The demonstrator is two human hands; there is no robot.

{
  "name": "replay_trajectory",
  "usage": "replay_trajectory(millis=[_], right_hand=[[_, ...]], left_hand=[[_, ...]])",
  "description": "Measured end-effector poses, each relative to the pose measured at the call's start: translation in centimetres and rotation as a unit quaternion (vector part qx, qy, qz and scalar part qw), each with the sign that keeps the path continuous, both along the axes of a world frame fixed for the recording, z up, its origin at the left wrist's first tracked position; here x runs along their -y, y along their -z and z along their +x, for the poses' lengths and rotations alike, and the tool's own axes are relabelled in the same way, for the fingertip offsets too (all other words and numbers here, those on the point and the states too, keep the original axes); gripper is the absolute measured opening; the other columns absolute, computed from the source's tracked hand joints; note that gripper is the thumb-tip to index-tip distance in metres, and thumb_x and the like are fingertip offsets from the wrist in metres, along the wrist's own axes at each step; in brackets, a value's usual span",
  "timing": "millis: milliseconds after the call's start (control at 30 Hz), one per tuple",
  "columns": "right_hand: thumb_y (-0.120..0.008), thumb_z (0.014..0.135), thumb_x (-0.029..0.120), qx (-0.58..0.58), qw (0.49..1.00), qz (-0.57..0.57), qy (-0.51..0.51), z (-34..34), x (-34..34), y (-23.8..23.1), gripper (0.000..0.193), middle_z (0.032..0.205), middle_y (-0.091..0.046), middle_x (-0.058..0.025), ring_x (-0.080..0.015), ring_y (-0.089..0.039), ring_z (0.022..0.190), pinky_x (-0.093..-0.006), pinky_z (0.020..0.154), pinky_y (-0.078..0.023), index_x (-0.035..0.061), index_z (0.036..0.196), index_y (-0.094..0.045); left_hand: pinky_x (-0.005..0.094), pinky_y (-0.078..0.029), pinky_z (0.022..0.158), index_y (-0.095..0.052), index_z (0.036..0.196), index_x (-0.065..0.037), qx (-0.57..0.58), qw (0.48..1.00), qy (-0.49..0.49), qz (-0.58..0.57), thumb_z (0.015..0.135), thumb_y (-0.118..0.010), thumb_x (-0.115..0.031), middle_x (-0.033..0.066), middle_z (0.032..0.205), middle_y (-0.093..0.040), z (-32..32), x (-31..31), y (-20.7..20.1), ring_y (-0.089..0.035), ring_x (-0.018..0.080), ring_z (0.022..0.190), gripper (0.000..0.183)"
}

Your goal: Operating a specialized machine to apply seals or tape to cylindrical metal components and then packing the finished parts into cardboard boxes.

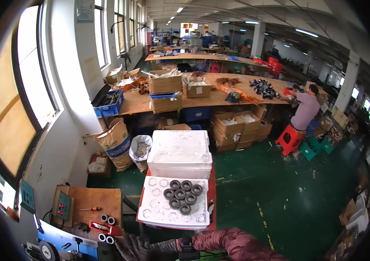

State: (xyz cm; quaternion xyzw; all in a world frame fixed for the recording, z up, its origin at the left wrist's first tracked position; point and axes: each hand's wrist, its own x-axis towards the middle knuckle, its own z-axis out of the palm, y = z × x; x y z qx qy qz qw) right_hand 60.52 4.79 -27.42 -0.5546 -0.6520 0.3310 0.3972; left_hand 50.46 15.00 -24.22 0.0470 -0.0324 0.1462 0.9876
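Note:
Coming in from the lower right, my right arm in a maroon sleeve reaches left across the bottom edge. A dark band or device sits at its wrist. My right hand [133, 248], in a dark grey glove, has its fingers stretched out beside the white-faced rings [106, 238] on the small wooden table [102, 198]. Nothing shows in its fingers. Just beyond lie a red holder-like piece [103, 228] and two more rings [108, 219]. A screwdriver [91, 209] with an orange handle lies farther back. My left hand is out of view.
A blue machine [70, 243] with a black wheel stands at lower left, by a control box [62, 205]. Several black rings [180, 194] rest on a white foam tray [154, 213], before a foam box [178, 148]. A person [305, 108] sits on a red stool [290, 139] at right.

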Motion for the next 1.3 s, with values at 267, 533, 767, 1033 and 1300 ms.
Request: replay_trajectory(millis=[267,533,767,1033,1300], right_hand=[[-0.059,0.081,0.022,-0.011,0.994,-0.02,0.104,-2.2,6.8,-1.4,0.024,0.088,-0.06,-0.0129,-0.0299,-0.059,0.086,-0.0389,0.076,-0.046,0.0027,0.095,-0.06],[-0.06,0.081,0.024,-0.04,0.99,-0.021,0.131,-4.8,10.2,-2.1,0.025,0.089,-0.061,-0.0131,-0.0294,-0.06,0.086,-0.0389,0.075,-0.047,0.0028,0.095,-0.061],[-0.061,0.08,0.025,-0.064,0.997,-0.024,0.041,-7.8,7.6,-3.4,0.026,0.09,-0.062,-0.0132,-0.029,-0.06,0.086,-0.039,0.075,-0.047,0.0028,0.095,-0.062],[-0.062,0.08,0.026,-0.082,0.995,-0.034,-0.048,-10.5,4.9,-4.3,0.028,0.09,-0.063,-0.0134,-0.0285,-0.061,0.086,-0.039,0.075,-0.047,0.0029,0.095,-0.063],[-0.063,0.08,0.028,-0.098,0.983,-0.07,-0.138,-14.4,2.1,-3.7,0.029,0.091,-0.064,-0.0136,-0.0279,-0.061,0.086,-0.039,0.074,-0.047,0.0029,0.095,-0.064]], left_hand=[[0.0513,-0.027,0.104,-0.034,0.139,-0.012,0.06,0.972,0.226,0.016,0.089,-0.035,-0.058,0.0139,0.136,-0.044,2.1,7.8,-3.1,-0.042,0.0385,0.121,0.068],[0.0502,-0.03,0.102,-0.041,0.131,-0.015,0.073,0.959,0.251,0.108,0.093,-0.036,-0.048,0.0116,0.135,-0.044,-0.6,12.8,-6.0,-0.038,0.0313,0.124,0.05],[0.0599,-0.03,0.1,-0.045,0.131,-0.014,0.009,0.98,0.003,0.197,0.085,-0.041,-0.062,0.014,0.132,-0.048,-3.4,11.9,-11.4,-0.044,0.034,0.121,0.066],[0.0426,-0.048,0.075,-0.056,0.098,-0.004,-0.167,0.88,-0.283,0.344,0.091,-0.044,-0.031,0.0087,0.088,-0.06,-8.2,2.2,-4.1,-0.058,0.0263,0.082,0.03],[0.0415,-0.039,0.08,-0.049,0.104,-0.012,-0.077,0.921,-0.338,0.18,0.092,-0.042,-0.038,0.0085,0.099,-0.053,-14.6,0.2,-1.2,-0.048,0.0261,0.091,0.029]])
